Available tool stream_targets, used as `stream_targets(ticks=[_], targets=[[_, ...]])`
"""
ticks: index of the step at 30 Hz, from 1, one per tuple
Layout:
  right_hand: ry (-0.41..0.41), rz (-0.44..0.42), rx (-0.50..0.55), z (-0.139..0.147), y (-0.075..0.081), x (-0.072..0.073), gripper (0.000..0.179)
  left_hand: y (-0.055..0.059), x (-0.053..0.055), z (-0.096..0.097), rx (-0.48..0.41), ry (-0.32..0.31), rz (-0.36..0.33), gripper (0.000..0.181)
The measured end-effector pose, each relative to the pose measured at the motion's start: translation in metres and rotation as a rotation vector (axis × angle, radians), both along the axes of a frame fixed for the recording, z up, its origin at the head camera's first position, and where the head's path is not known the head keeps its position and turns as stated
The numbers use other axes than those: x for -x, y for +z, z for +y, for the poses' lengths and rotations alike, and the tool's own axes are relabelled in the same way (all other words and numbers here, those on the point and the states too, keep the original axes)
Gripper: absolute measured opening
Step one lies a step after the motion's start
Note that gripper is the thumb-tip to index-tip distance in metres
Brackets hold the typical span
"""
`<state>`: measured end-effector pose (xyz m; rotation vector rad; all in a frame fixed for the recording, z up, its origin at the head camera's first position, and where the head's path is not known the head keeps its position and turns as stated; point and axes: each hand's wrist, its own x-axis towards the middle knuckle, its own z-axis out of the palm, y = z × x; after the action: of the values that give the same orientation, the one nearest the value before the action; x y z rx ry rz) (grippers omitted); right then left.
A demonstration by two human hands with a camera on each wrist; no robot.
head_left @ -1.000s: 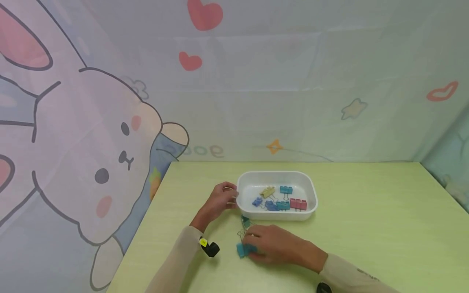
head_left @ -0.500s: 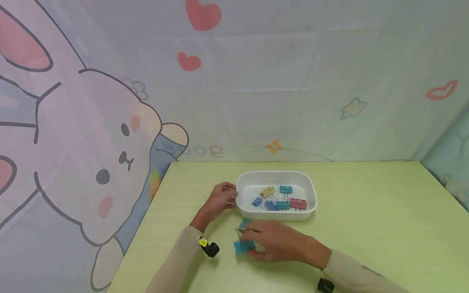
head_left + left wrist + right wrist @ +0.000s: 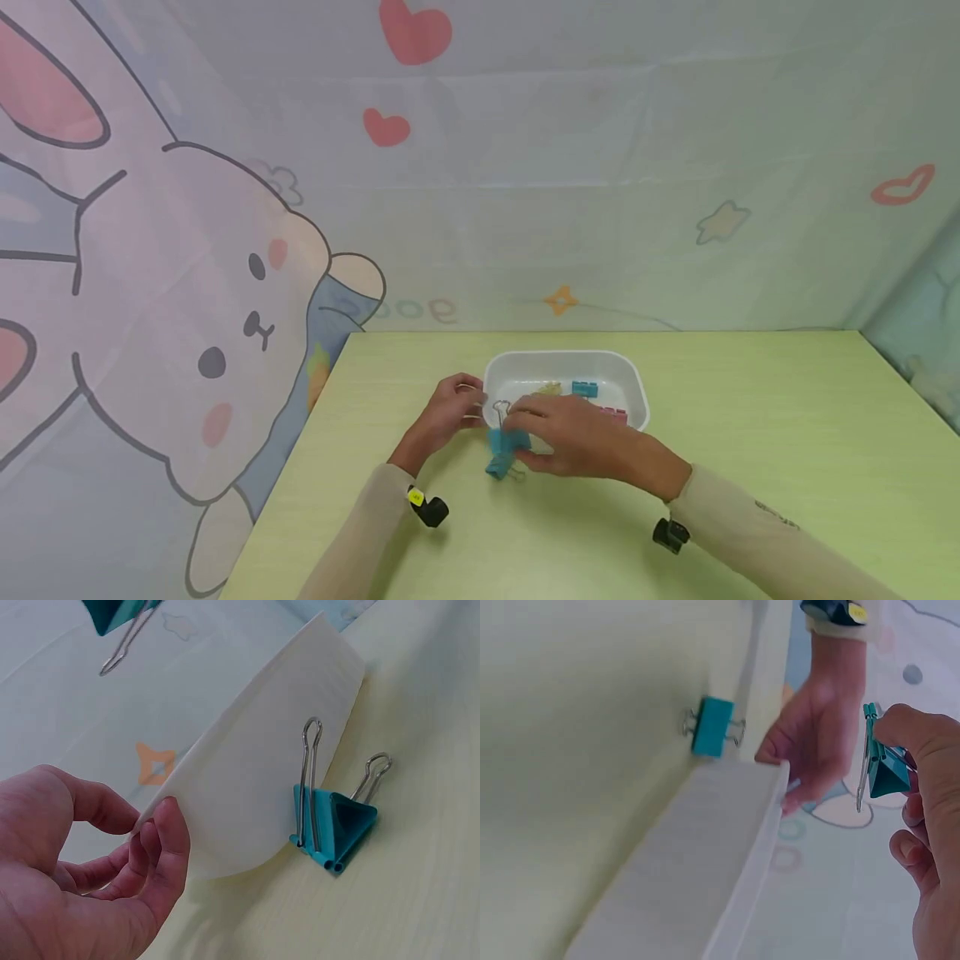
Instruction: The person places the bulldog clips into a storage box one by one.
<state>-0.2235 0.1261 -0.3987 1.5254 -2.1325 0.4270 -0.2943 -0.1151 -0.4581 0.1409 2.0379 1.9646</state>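
My left hand [image 3: 447, 410] pinches the left end of a white tray [image 3: 517, 363], thumb over the rim and fingers against the outer wall, as the left wrist view shows. My right hand [image 3: 581, 437] grips a teal binder clip [image 3: 887, 774] between thumb and fingers, raised above the table near the tray's front left corner. One of that clip's wire handles points upward in the head view. Below it, a second teal binder clip [image 3: 341, 825] lies on the table close against the tray's outer wall, with both wire handles sticking out.
Inside the tray lie a yellow binder clip [image 3: 551, 388], a teal one [image 3: 585, 388] and a red one [image 3: 615, 414]; the right hand covers the tray's front part. The light green table [image 3: 750, 433] meets a printed cloth backdrop [image 3: 525, 208] behind.
My right hand has lifted the teal binder clip off the table and carried it forward to the tray's front edge. The left hand stays at the rim. Some clips in the tray are now covered.
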Motion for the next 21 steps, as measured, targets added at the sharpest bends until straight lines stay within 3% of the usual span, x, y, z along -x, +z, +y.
stream_targets(ticks=[11,21], targets=[[-0.105,-0.036,0.024,0.025,0.018,0.032,0.039,-0.001,0.001,0.001,0.027,0.023,-0.011,0.032],[-0.187,-0.119,0.071,0.050,0.011,0.055,0.035,0.000,0.000,0.003,0.022,0.032,-0.007,0.034]])
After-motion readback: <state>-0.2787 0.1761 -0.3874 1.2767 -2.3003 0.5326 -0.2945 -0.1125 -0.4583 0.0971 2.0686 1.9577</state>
